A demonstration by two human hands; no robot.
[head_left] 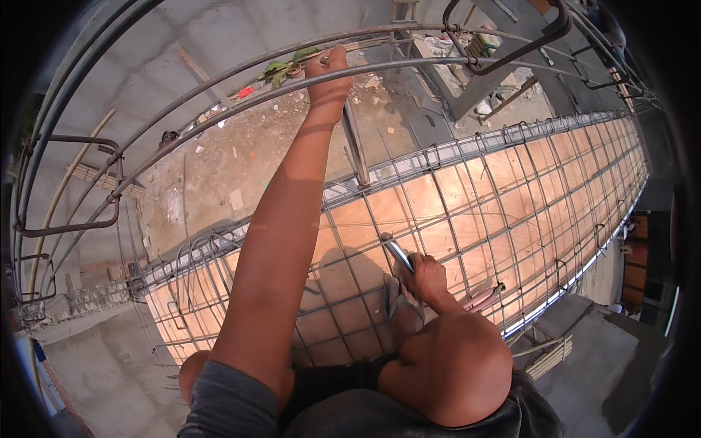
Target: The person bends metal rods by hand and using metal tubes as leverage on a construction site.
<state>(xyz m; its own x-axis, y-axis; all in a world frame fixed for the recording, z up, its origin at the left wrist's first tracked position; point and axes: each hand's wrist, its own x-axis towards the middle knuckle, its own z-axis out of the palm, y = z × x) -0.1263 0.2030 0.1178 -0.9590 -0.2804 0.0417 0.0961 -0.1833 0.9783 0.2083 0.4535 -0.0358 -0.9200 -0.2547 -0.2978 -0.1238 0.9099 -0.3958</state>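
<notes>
Your left hand [327,77], at the end of a straight, outstretched arm, is closed round a long curved steel bar [416,64]; an upright metal rod [355,146] shows beside that wrist and runs down to the far edge of the grid, though whether your fingers also take it in is hidden. Your right hand [426,279], lower and nearer your body, has its fingers curled round a silver metal tool [399,255], which points up and to the left with its dark tip over the steel grid [456,226]; you cannot tell from here whether that tip touches a bar. Just beside this hand are your bare knee [460,369] and a foot [403,303] set on the grid. To the right of the hand lies a pinkish thing [485,297] with a dark end, too unclear to name. The grid spreads over sheets of plywood [431,208], sunlit toward the right and shaded near your legs. Beyond the left fist hang green leaves [277,71], and bent rectangular steel loops [67,232] cross the long bars at either side. Farther out and below, dirt ground [241,157] carries scattered rubble and a red scrap [246,92], with a wooden plank [196,67] leaning against the grey wall [139,80].
</notes>
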